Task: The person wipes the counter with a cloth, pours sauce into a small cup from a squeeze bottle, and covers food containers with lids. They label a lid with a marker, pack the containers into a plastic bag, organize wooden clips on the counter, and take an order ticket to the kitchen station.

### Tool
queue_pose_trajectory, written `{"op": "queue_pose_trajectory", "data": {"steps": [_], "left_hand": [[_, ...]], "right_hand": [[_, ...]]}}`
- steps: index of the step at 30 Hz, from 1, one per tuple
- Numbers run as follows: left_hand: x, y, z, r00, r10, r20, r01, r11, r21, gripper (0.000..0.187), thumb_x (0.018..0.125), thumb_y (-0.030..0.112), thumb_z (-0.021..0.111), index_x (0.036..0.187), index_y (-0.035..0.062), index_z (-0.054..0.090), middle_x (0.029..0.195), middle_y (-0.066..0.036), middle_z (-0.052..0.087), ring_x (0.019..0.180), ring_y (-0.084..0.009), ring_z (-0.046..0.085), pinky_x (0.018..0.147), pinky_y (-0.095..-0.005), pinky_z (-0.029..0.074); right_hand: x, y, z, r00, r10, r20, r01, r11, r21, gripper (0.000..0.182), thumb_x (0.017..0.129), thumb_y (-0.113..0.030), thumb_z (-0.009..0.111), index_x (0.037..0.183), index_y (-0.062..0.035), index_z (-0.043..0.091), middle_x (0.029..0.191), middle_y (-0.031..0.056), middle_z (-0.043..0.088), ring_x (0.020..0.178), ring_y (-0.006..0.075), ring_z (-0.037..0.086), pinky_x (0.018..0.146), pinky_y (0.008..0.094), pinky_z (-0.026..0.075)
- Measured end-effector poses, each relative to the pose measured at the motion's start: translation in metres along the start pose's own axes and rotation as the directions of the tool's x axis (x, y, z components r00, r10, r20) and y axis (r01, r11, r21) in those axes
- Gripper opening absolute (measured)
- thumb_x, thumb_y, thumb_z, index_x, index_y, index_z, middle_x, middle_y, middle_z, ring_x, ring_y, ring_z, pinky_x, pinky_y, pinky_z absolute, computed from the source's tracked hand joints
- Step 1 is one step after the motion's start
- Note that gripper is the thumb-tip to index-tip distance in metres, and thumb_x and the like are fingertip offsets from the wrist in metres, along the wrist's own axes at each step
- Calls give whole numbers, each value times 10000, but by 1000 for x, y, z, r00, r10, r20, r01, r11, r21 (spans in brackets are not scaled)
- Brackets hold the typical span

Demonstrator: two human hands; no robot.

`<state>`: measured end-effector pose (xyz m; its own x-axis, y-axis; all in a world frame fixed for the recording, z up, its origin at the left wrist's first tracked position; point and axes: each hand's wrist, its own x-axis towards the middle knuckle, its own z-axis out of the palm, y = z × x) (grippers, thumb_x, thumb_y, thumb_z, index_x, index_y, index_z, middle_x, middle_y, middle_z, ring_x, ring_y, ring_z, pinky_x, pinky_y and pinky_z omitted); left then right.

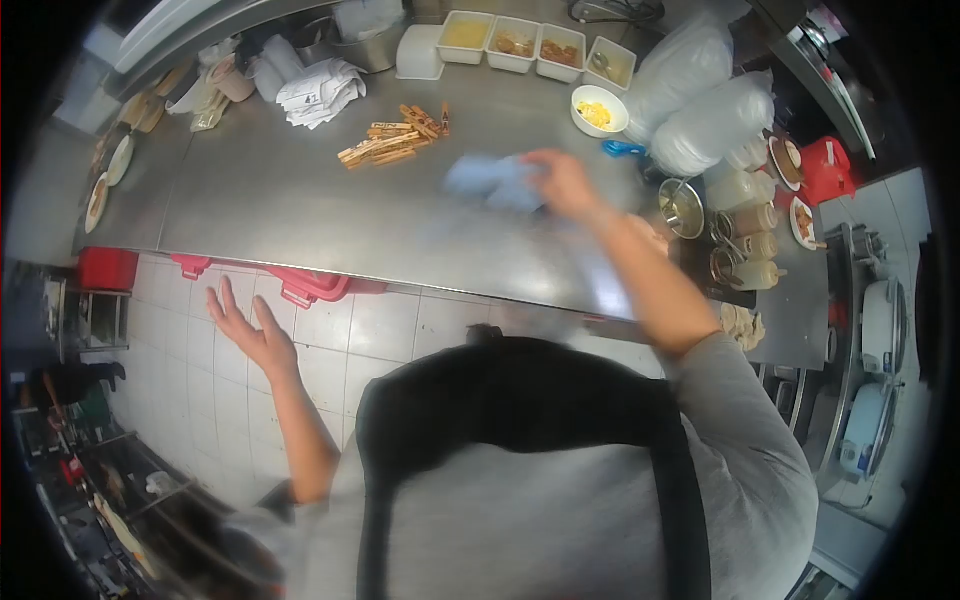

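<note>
My right hand [567, 184] is closed on a light blue cloth [488, 183] over the steel counter [290, 205]. Both the hand and the cloth are smeared by motion. Beyond the cloth, to its left, lies a pile of wooden pegs [385, 145] with dark lettering. A white bowl [599, 110] holding yellow food stands past my right hand, with a blue plastic item [623, 149] beside it. My left hand [253, 325] is raised in front of the counter edge above the tiled floor, fingers spread and holding nothing.
White food tubs [513, 45] line the back. Crumpled papers [321, 93] lie at back left. Stacked wrapped containers [712, 120], a metal bowl [682, 208] and sauce bottles [757, 275] crowd the right. Red bins [320, 284] sit below the front edge.
</note>
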<state>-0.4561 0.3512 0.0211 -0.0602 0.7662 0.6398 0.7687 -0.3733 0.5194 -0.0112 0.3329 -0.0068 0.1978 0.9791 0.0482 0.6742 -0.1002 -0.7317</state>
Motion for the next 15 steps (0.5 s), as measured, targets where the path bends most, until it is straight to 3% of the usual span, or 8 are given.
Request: {"op": "queue_pose_trajectory", "data": {"steps": [1,4,7,8,11,12,15], "left_hand": [[-2,-3,-1,1000,-1,4,1,1000,-3,464,893,186,497,1337,86,410,1458,-165,208,1347,-345,183,1075,-477,171],[-3,1,8,999,-38,15,39,999,-21,466,888,177,506,1336,90,411,1454,-170,209,1344,-346,190,1071,-470,185],[0,23,31,996,-1,84,11,994,-108,478,876,165,527,1335,100,412,1452,-169,213,1342,-347,193,1072,-471,188],[2,32,35,994,21,109,-5,990,-142,502,850,141,561,1330,106,418,1454,-161,205,1343,-344,194,1070,-471,196],[7,49,37,984,76,160,-44,979,-199,528,823,128,593,1324,113,427,1457,-155,191,1343,-342,195,1067,-469,207],[5,50,38,983,65,171,-29,979,-203,537,814,127,601,1322,115,429,1458,-153,187,1343,-342,197,1066,-469,211],[-1,51,46,978,45,205,-3,980,-201,560,792,129,624,1319,124,433,1459,-150,181,1341,-342,202,1063,-469,220]], "right_hand": [[6,25,-24,973,218,-77,-228,958,-176,275,760,-102,610,1029,-48,628,1050,166,622,916,284,624,794,387,495],[-15,43,-1,978,-52,-201,-74,817,-572,242,742,-81,593,980,-61,629,1013,167,624,904,308,615,790,410,494],[-30,1,21,999,-54,1,49,904,-426,243,736,-96,613,979,-87,630,1029,158,622,970,301,592,837,400,467],[-19,21,16,992,-124,-4,112,910,-398,249,711,-110,634,958,-91,610,975,162,629,929,316,600,800,390,477],[23,50,-20,986,160,-44,-163,894,-417,266,690,-116,653,947,-83,593,922,153,638,870,336,608,765,394,482],[29,49,-21,989,123,-86,-148,893,-425,286,656,-128,679,920,-79,581,853,157,639,805,331,619,716,395,486],[14,45,8,997,-37,70,62,907,-416,296,636,-138,693,899,-72,574,833,160,636,798,319,623,707,398,485]]}}
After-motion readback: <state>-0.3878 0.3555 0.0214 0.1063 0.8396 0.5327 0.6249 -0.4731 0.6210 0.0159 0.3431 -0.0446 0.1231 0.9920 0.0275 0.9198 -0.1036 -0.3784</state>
